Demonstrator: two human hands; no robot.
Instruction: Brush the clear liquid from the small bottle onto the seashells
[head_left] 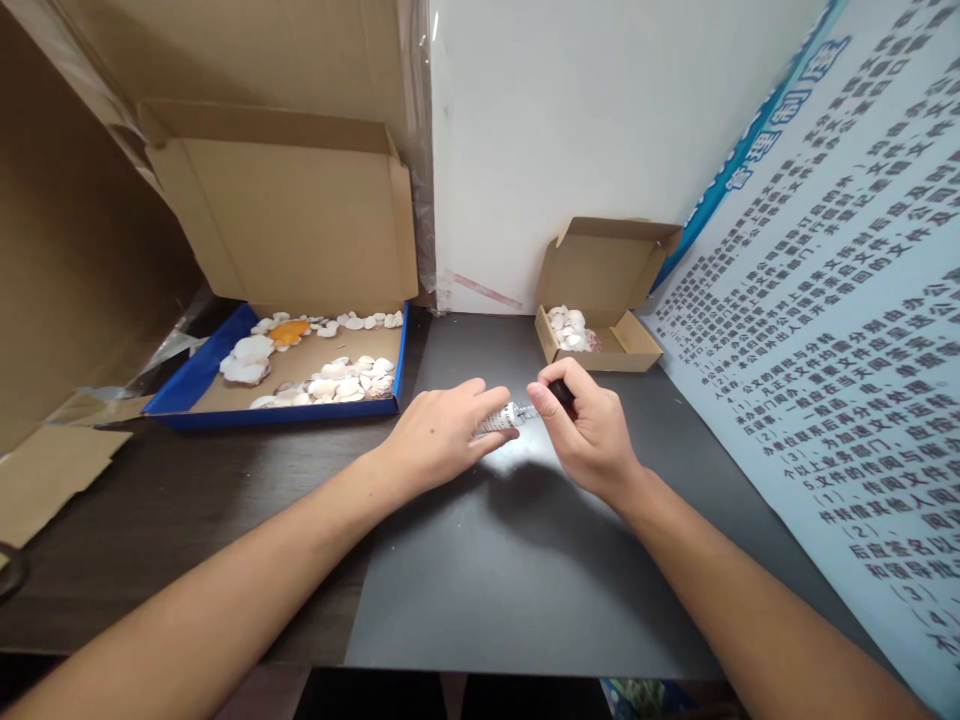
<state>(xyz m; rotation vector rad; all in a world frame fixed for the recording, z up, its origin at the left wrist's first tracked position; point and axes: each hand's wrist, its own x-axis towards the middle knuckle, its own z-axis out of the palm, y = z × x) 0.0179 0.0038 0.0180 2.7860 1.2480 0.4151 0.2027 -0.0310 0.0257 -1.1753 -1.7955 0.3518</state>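
Observation:
My left hand [442, 432] is closed around a small clear bottle [496, 420] with dark print on it, which lies on its side in the air above the grey mat [480, 590]. Close to its right, my right hand [589, 425] grips a black cap [562, 393] between thumb and curled fingers. A clear, narrow piece [525, 411] spans the short gap between the two hands. Whether it belongs to the bottle or to the cap is too small to tell.
At the back left, a blue-edged cardboard box [281, 418] stands open with shells [349, 382] inside. A smaller open box [611, 361] with white shells [568, 328] sits at the back right. A printed sheet [847, 330] borders the right side.

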